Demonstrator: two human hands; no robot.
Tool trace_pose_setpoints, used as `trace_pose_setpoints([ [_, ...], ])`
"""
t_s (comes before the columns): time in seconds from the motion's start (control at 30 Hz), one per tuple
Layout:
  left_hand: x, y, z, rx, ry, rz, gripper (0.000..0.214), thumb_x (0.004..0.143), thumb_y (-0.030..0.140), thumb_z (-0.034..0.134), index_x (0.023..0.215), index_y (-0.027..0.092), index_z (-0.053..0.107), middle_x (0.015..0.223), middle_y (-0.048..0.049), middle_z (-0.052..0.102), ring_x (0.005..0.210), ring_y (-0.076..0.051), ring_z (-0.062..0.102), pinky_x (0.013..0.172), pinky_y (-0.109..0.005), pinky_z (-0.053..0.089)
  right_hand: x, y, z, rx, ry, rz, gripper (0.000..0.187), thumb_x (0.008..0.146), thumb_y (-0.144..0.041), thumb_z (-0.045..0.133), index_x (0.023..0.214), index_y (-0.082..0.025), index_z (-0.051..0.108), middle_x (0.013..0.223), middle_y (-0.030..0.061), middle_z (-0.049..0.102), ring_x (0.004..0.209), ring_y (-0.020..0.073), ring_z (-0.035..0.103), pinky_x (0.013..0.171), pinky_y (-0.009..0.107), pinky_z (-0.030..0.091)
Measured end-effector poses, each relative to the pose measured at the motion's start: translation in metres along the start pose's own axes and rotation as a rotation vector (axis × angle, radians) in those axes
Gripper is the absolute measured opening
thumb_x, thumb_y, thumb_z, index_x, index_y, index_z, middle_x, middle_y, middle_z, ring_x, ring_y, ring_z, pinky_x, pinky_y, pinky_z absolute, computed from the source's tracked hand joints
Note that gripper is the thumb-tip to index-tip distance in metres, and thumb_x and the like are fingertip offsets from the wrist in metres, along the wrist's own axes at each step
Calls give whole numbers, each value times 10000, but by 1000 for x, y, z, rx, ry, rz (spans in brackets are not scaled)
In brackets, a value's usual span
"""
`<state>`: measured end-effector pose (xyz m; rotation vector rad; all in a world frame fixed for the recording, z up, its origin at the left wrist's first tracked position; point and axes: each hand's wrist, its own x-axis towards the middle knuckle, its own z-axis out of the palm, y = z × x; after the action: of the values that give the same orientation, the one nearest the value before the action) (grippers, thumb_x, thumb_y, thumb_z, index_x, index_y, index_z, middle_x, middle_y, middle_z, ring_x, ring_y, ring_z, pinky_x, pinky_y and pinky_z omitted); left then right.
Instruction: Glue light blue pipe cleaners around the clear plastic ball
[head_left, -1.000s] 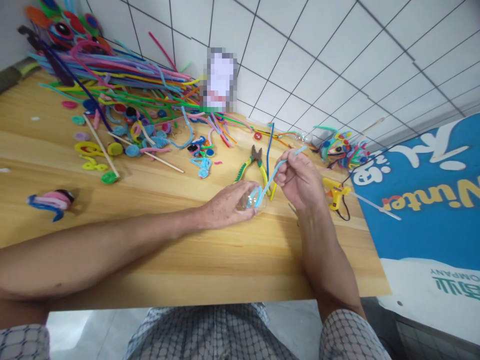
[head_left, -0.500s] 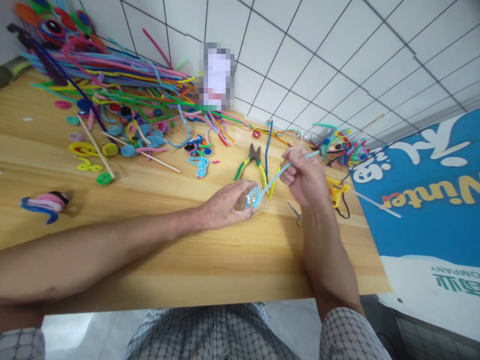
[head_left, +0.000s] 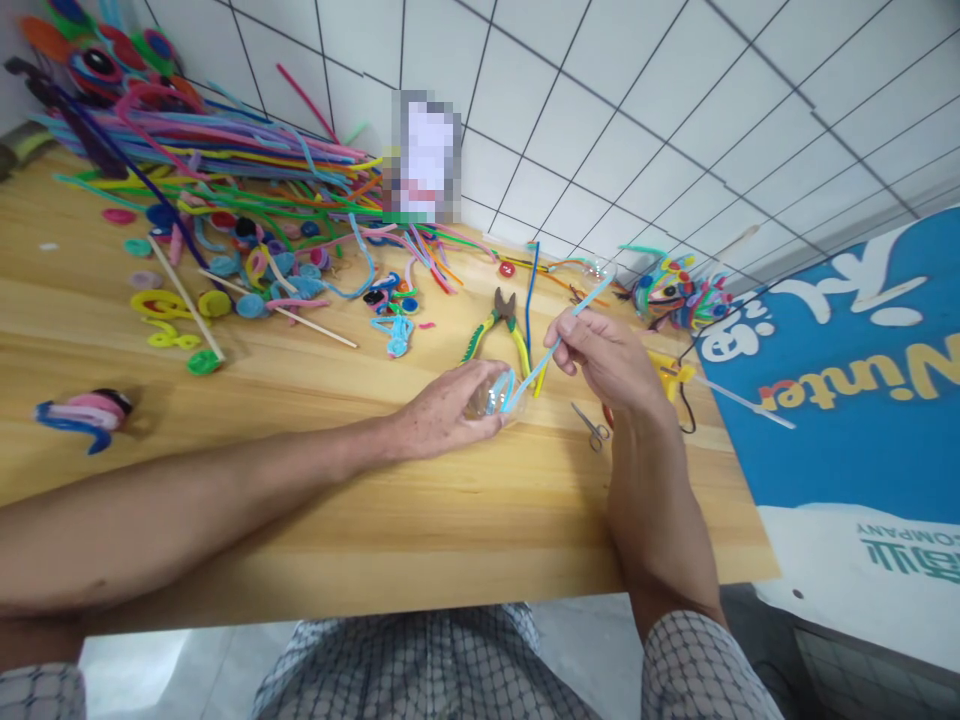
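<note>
My left hand (head_left: 450, 408) is closed around a small clear plastic ball or cup (head_left: 487, 398) just above the table, with light blue strands showing at its opening. Out of it runs a light blue pipe cleaner (head_left: 534, 374), slanting up to the right. Fingers and thumb of my right hand (head_left: 596, 345) pinch this pipe cleaner partway along, and its free end sticks out above them. Behind my left hand lie pliers (head_left: 501, 318) with yellow and green handles, jaws pointing away. Small scissors (head_left: 592, 430) rest on the table below my right hand.
Bundles of coloured pipe cleaners (head_left: 225, 145) and many coiled pieces cover the back left. A pink and blue piece (head_left: 88, 412) lies at the far left. A yellow glue gun (head_left: 670, 375) sits right of my right hand, before a blue printed board (head_left: 847, 400). A tiled wall (head_left: 600, 130) bounds the back.
My right hand has turned and shifted slightly left and down along the pipe cleaner, whose free end now points more steeply upward. The left hand keeps its hold; the whole view has shifted slightly.
</note>
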<state>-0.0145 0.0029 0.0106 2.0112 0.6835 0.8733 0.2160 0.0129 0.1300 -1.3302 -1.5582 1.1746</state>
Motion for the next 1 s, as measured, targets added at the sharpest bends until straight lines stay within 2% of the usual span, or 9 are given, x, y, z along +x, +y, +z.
trace_pose_setpoints([
  [0.17,0,2,0,12,-5,-2,551,957,383,706,1457,189,579,1432,-165,731,1284,-319,729,1125,-496,602,3,-14,-5,-113,3,19,437,910,-601,805,760,-199,720,636,-12,619,565,108,516,545,259,405],
  [0.3,1,4,0,10,-9,-11,562,953,391,706,1456,173,582,1411,-180,735,1235,-330,742,1085,-511,617,9,-26,-13,-274,-69,32,324,964,-449,742,764,-194,719,652,-10,622,573,109,519,563,268,409],
  [0.53,1,3,0,-12,3,7,537,951,390,724,1436,202,591,1405,-163,736,1239,-321,731,1112,-516,600,24,-44,-28,-401,-21,-19,313,1015,-406,756,797,-182,730,662,-11,612,585,103,513,567,272,413],
  [0.67,1,2,0,-4,-1,-2,544,949,395,727,1438,201,588,1381,-159,741,1218,-326,736,1082,-520,614,30,-42,-24,-293,18,-76,381,1018,-520,770,822,-194,737,653,-9,607,575,104,514,533,262,399],
  [0.83,1,2,0,8,-4,3,556,944,381,730,1452,208,583,1412,-149,739,1254,-324,732,1110,-517,609,24,-25,-14,-100,128,-98,549,915,-786,772,906,-238,749,650,-15,597,542,122,512,477,276,394],
  [1.0,1,2,1,12,-4,-1,564,951,392,733,1462,203,585,1430,-160,736,1275,-329,731,1126,-512,603,14,-18,-8,28,135,-103,612,837,-847,805,955,-247,774,706,-6,650,550,118,540,465,272,414],
])
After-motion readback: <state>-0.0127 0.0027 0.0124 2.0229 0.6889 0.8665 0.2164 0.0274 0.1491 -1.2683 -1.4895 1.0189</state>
